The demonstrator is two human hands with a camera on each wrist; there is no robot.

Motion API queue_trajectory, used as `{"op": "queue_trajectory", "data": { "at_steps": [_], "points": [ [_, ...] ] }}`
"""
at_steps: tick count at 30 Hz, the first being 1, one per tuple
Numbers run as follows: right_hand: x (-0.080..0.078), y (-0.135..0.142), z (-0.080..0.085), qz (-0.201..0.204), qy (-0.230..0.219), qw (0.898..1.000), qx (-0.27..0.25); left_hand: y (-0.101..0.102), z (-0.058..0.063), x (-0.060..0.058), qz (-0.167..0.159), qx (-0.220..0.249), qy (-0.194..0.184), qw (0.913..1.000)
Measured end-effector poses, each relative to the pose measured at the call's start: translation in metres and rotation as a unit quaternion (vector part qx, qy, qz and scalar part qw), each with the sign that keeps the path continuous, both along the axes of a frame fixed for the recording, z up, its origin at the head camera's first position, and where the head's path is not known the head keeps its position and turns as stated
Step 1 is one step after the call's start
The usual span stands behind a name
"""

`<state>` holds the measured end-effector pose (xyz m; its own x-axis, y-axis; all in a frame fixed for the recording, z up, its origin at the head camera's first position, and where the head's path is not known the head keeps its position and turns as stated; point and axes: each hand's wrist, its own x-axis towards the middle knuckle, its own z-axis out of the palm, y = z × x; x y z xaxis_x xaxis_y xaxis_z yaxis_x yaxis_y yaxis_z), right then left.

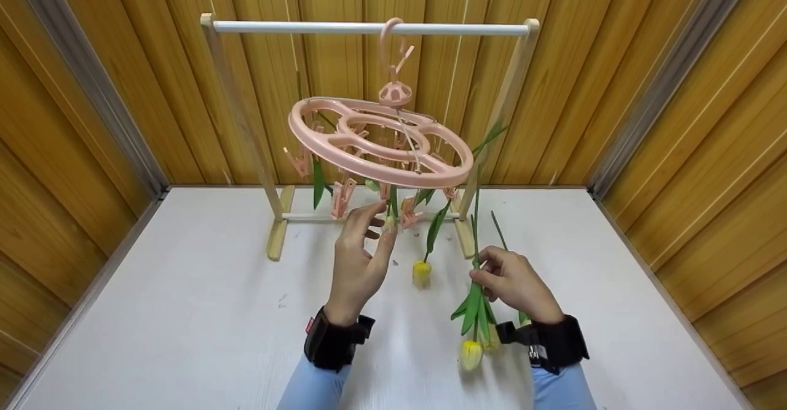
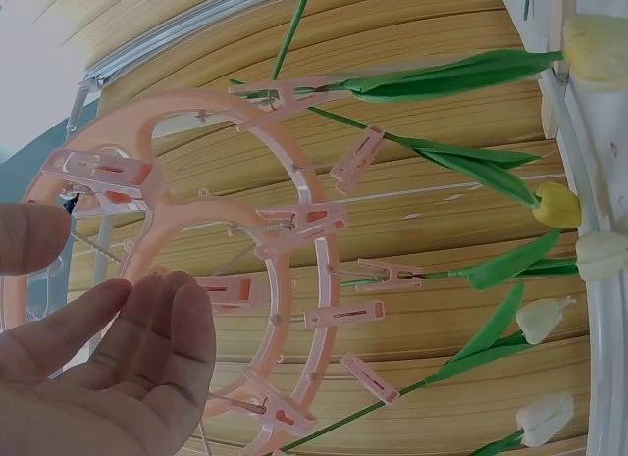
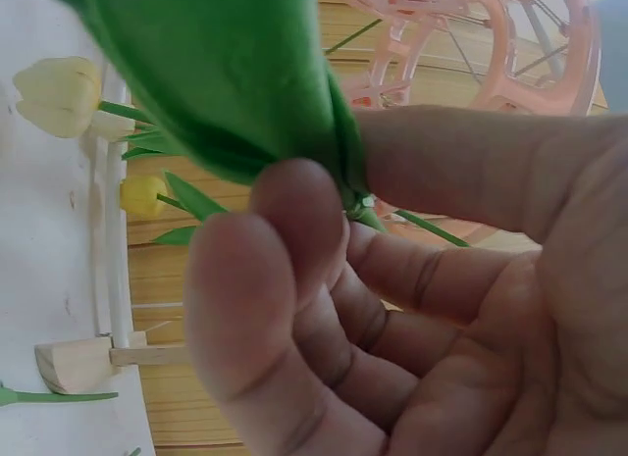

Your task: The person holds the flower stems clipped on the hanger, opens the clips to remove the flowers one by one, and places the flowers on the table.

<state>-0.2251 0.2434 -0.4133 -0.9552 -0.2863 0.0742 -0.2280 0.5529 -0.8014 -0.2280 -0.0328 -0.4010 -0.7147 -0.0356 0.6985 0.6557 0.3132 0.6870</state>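
My right hand (image 1: 516, 281) pinches a yellow tulip (image 1: 471, 356) by its stem just above the leaves, bloom downward. Its green leaf (image 3: 226, 74) fills the top of the right wrist view. Under a round pink clip hanger (image 1: 381, 173), my left hand (image 1: 359, 259) is raised with thumb and forefinger apart. Those fingertips are close to a pink clip (image 1: 385, 190), and nothing shows between them. In the left wrist view the thumb is near another clip (image 2: 98, 172). Several tulips hang bloom-down from the hanger's clips, among them a yellow one (image 2: 557, 205) and a white one (image 2: 545, 419).
The hanger hooks over a white rod (image 1: 295, 27) on a wooden stand (image 1: 275, 238). Another tulip stem (image 1: 498, 228) lies on the white table (image 1: 215, 336) by my right hand. Wood-panelled walls (image 1: 695, 152) close in the back and sides.
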Motion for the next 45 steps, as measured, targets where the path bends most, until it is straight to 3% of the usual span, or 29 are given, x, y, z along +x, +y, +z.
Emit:
{"op": "queue_trajectory", "data": {
  "at_steps": [7, 17, 26, 36, 45],
  "points": [
    [-0.006, -0.004, -0.010, 0.025, -0.014, 1.000, 0.009, 0.000, -0.002, -0.002, 0.009, -0.017, 0.017, 0.9997],
    [-0.015, -0.007, -0.025, 0.050, -0.049, 0.997, 0.026, 0.000, -0.004, -0.004, 0.011, -0.027, 0.012, 0.9995],
    [-0.021, -0.012, -0.036, 0.047, -0.040, 0.997, 0.054, 0.000, -0.004, -0.004, 0.012, -0.032, 0.012, 0.9993],
    [-0.022, -0.018, -0.041, -0.003, -0.044, 0.998, 0.041, -0.001, -0.003, -0.003, 0.014, -0.035, 0.007, 0.9993],
    [-0.025, -0.020, -0.045, -0.040, 0.002, 0.999, 0.036, -0.001, -0.004, -0.004, 0.011, -0.036, 0.002, 0.9993]
  ]
}}
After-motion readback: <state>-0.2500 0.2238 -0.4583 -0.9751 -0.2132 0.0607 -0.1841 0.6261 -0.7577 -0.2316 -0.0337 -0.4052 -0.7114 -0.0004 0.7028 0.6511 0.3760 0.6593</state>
